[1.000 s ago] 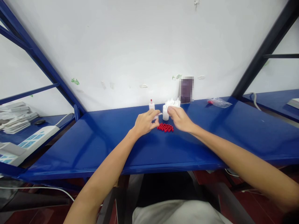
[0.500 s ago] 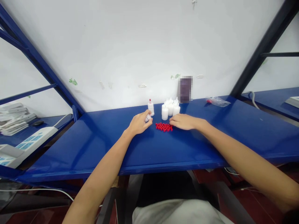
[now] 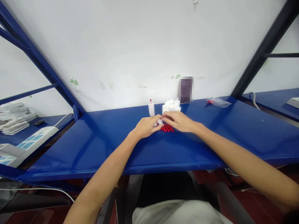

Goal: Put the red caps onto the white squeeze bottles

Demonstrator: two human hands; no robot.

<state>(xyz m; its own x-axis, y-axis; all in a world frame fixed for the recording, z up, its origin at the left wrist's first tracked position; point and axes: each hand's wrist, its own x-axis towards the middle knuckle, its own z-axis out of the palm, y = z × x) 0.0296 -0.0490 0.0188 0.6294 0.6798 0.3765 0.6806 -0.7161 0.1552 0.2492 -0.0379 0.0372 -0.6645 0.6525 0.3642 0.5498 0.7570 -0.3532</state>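
My left hand [image 3: 146, 127] is closed around a small white bottle [image 3: 159, 121] that pokes out toward the right. My right hand [image 3: 178, 121] meets it, fingers pinched at the bottle's tip, seemingly on a red cap too small to make out. A pile of red caps [image 3: 167, 128] lies on the blue table [image 3: 93, 146] just under both hands. Behind them stands a cluster of white bottles [image 3: 171, 105]. One capped bottle [image 3: 151, 108] with a red tip stands apart to the left.
A blurred dark object [image 3: 186, 90] leans on the white wall behind the bottles. A clear plastic bag [image 3: 218, 101] lies at the back right. A white power strip [image 3: 25, 144] and stacked papers [image 3: 14, 117] sit on the left shelf. Blue frame posts rise at both sides.
My right hand left the table beside the caps and came to the bottle tip. My left hand shifted right and lower with the bottle, so both hands now meet over the caps.
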